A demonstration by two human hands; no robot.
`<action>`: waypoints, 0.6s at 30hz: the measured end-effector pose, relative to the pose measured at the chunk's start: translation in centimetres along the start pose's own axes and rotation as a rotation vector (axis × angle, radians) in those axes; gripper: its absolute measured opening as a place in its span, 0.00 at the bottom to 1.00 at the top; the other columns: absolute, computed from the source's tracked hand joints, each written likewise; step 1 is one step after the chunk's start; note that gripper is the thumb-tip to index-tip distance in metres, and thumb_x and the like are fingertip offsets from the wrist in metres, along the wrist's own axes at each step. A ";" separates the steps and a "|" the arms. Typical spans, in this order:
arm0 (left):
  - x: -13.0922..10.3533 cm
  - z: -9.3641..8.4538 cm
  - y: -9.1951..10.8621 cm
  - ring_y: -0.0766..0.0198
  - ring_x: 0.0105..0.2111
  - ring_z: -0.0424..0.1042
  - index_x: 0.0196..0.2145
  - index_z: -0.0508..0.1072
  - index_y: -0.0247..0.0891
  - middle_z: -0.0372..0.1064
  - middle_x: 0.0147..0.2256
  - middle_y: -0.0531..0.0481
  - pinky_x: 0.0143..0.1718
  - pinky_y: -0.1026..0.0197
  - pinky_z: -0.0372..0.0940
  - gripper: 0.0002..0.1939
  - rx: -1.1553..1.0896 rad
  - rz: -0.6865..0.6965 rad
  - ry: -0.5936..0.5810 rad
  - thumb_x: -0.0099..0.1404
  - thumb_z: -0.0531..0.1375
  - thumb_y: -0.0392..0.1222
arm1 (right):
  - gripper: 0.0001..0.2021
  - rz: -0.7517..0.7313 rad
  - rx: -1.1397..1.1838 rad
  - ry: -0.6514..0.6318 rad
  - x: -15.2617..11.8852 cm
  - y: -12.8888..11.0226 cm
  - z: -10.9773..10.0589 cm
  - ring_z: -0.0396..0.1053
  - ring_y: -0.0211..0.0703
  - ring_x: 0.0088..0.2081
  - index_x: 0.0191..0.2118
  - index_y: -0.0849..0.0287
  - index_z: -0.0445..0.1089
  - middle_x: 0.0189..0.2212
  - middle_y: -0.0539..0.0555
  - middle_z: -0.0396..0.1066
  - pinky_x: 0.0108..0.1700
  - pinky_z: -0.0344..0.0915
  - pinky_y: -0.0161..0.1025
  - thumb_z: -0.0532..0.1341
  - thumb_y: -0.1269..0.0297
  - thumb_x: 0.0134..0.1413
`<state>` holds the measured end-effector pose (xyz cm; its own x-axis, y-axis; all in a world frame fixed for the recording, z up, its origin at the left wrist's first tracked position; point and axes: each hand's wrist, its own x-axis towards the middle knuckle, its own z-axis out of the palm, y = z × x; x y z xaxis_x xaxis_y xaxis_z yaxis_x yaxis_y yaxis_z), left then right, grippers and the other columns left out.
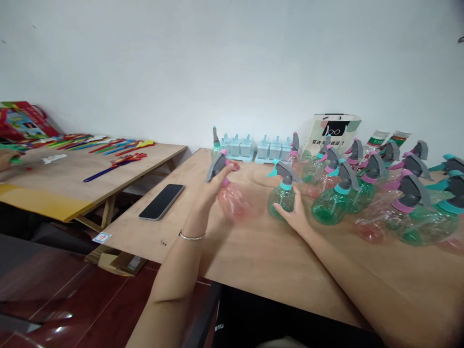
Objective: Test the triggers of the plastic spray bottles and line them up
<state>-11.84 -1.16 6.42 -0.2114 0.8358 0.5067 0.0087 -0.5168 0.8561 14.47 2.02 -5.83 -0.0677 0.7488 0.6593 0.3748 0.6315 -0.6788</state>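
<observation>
My left hand (217, 182) is wrapped round the neck of a pink spray bottle (234, 200) with a grey and pink head; the bottle is tilted and its base is blurred. My right hand (296, 210) has its thumb and fingers round the body of a green spray bottle (281, 199), which stands upright on the wooden table (253, 261) and has a turquoise and grey head. Right of that hand stands another green spray bottle (328, 205), among several pink and green ones.
A black phone (161, 202) lies left of my left hand. Light-blue moulds (239, 149) and a printed bag (331, 135) stand along the wall. On the left table (90, 186) lie many colourful plastic pieces, with another person's hand (5, 159) at its edge.
</observation>
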 end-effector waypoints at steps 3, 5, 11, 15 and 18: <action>2.1 -3.4 -0.7 0.56 0.42 0.77 0.38 0.78 0.38 0.77 0.39 0.46 0.43 0.58 0.71 0.14 0.185 0.053 0.160 0.54 0.70 0.45 | 0.40 0.017 0.009 -0.015 0.0 -0.2 0.0 0.63 0.59 0.63 0.64 0.57 0.52 0.62 0.65 0.63 0.64 0.60 0.61 0.67 0.50 0.49; 3.3 -5.5 -1.6 0.55 0.39 0.77 0.38 0.79 0.37 0.77 0.36 0.46 0.35 0.59 0.72 0.16 0.256 0.011 0.235 0.52 0.70 0.46 | 0.40 0.022 0.019 -0.019 0.0 -0.5 -0.1 0.62 0.59 0.64 0.64 0.57 0.52 0.62 0.65 0.62 0.64 0.60 0.61 0.67 0.50 0.49; 4.4 -9.4 -5.9 0.51 0.42 0.76 0.38 0.77 0.36 0.77 0.37 0.43 0.43 0.52 0.73 0.19 0.354 0.101 0.345 0.51 0.69 0.49 | 0.40 0.017 0.019 -0.016 0.1 -0.6 -0.1 0.62 0.59 0.64 0.64 0.57 0.52 0.63 0.65 0.62 0.65 0.59 0.61 0.67 0.49 0.49; 4.3 -10.7 -8.8 0.51 0.47 0.75 0.39 0.74 0.36 0.75 0.42 0.41 0.54 0.48 0.67 0.20 0.437 0.183 0.312 0.55 0.65 0.52 | 0.41 0.024 0.015 -0.018 0.1 -0.4 0.1 0.62 0.59 0.64 0.65 0.56 0.52 0.63 0.65 0.62 0.66 0.58 0.61 0.67 0.49 0.49; 5.0 -11.3 -10.3 0.50 0.47 0.74 0.40 0.71 0.35 0.74 0.42 0.41 0.54 0.48 0.66 0.21 0.536 0.126 0.322 0.54 0.66 0.52 | 0.42 0.022 0.018 -0.011 0.1 -0.4 0.2 0.60 0.59 0.65 0.66 0.57 0.51 0.64 0.65 0.61 0.66 0.57 0.61 0.67 0.48 0.49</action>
<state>-24.03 6.29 -1.00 -0.4595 0.6336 0.6225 0.5230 -0.3735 0.7662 14.11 1.86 -5.55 -0.0700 0.7645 0.6409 0.3592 0.6187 -0.6987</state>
